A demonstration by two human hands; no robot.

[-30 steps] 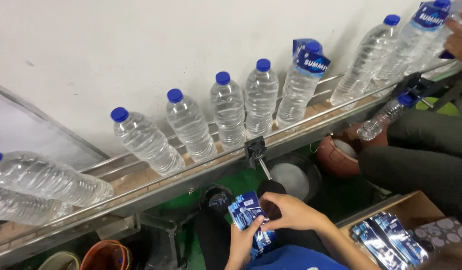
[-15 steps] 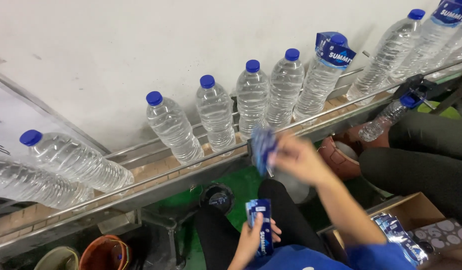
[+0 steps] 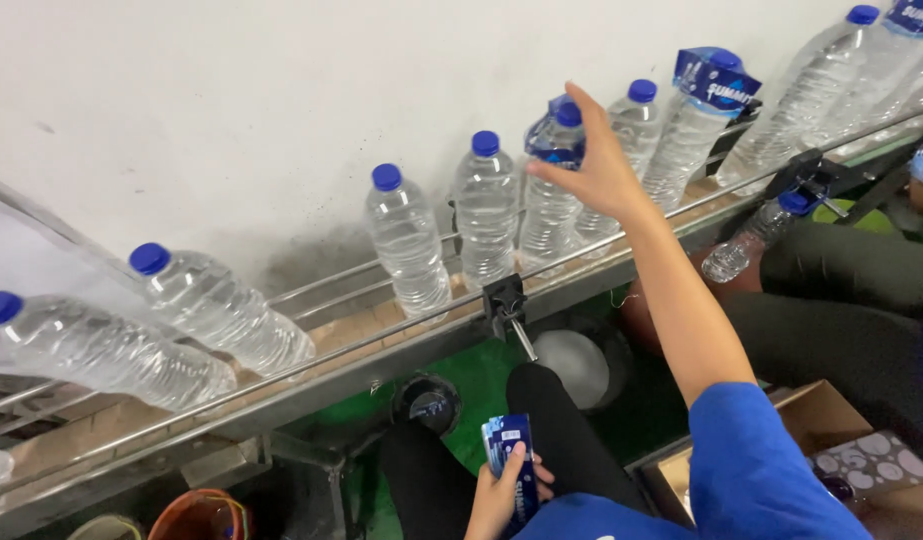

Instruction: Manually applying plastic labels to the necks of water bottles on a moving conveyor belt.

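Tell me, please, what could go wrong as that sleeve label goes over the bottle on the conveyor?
The right hand reaches across the rail to fit the blue sleeve label over a bottle packed close to its neighbours; a nudge might topple them. The label sits crooked, so it may snag at the cap. The left hand holds the label stack loosely; some might slip.

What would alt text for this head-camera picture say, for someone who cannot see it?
A person's right hand slips a blue label sleeve over a capped water bottle on a conveyor rail, one in a row of bottles. The left hand holds a stack of blue sleeves in the lap.
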